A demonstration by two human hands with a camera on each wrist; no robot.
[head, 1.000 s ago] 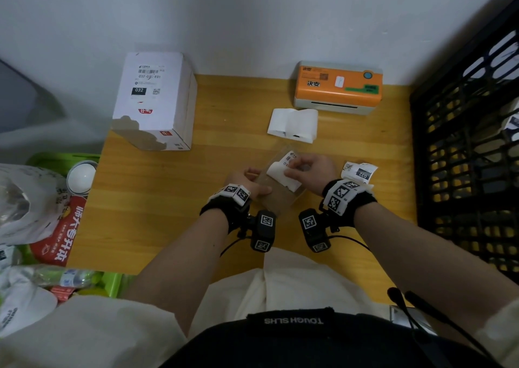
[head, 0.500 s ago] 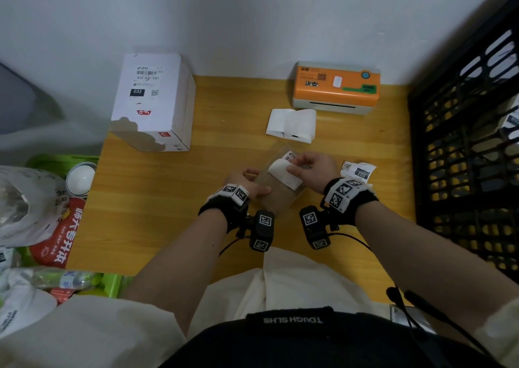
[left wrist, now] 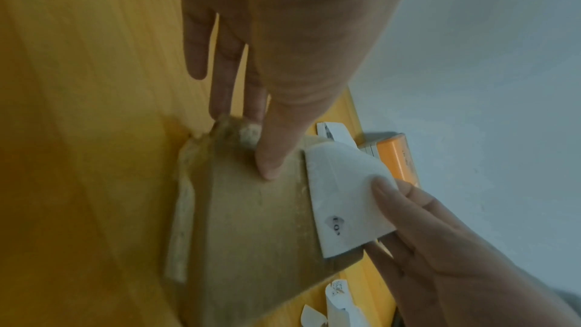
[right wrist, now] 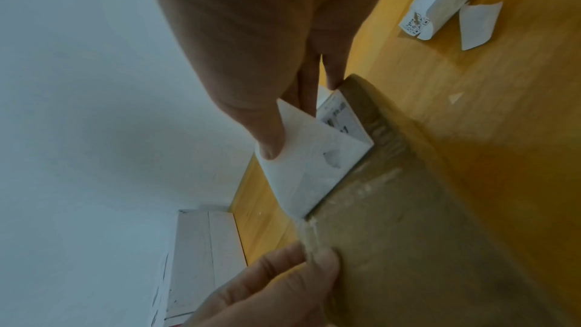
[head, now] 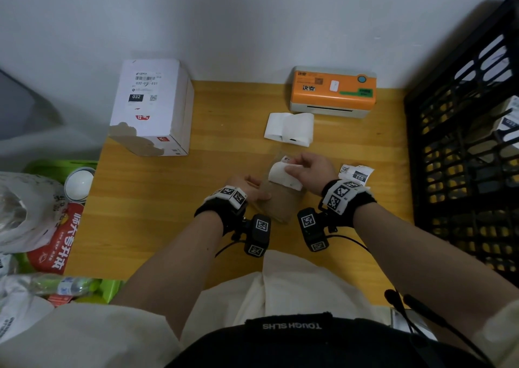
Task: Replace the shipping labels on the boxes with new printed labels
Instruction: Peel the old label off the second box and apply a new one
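A flat brown cardboard box (head: 280,207) lies on the wooden table (head: 168,199) in front of me. My left hand (head: 252,190) grips its left edge, thumb pressed on the top face (left wrist: 251,233). An old white label (head: 280,175) is half peeled, folded back with its blank underside up. My right hand (head: 297,168) pinches the label's lifted corner between thumb and fingers. In the right wrist view the label (right wrist: 314,170) still sticks along a line across the box (right wrist: 408,245), with print showing underneath. The far end of the box is hidden by the right hand.
A white box (head: 151,106) with a printed label stands at the back left. An orange label printer (head: 334,91) sits at the back, blank label paper (head: 290,129) before it. Peeled label scraps (head: 356,173) lie right of my hand. A black crate (head: 463,157) borders the right; a green bin (head: 42,168) the left.
The right hand has pulled the label a little further back off the brown box. The left hand and the box have stayed in place.
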